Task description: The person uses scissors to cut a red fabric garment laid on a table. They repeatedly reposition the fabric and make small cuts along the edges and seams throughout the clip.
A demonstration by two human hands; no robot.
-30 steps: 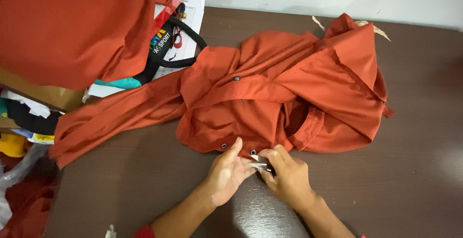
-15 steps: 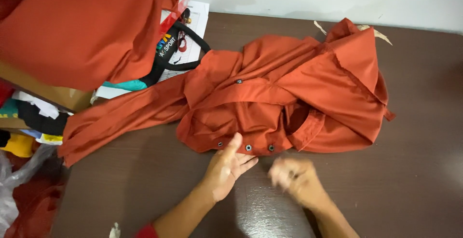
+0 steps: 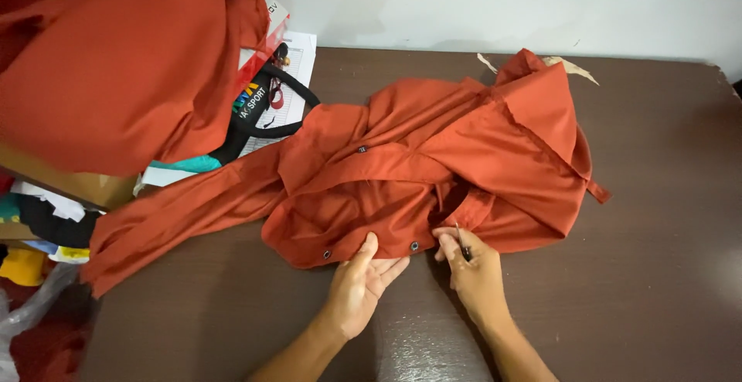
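A rust-orange shirt [image 3: 433, 173] lies crumpled on the dark brown table [image 3: 657, 289], one sleeve stretched out to the left. Dark buttons show along its near edge. My left hand [image 3: 362, 285] rests flat, palm partly up, at that near edge between two buttons. My right hand [image 3: 473, 274] is closed around a small thin metal tool [image 3: 461, 243], its tip touching the shirt's hem just right of a button.
A heap of the same orange cloth [image 3: 116, 65] fills the upper left over a cardboard box [image 3: 77, 185]. Papers, a black strap and a bag [image 3: 263, 111] lie beside it. More clutter sits at the far left. A pale wall runs behind the table.
My right hand pulled back from the shirt half a second ago, then returned to the hem with the tool. My left hand stayed at the buttoned edge.
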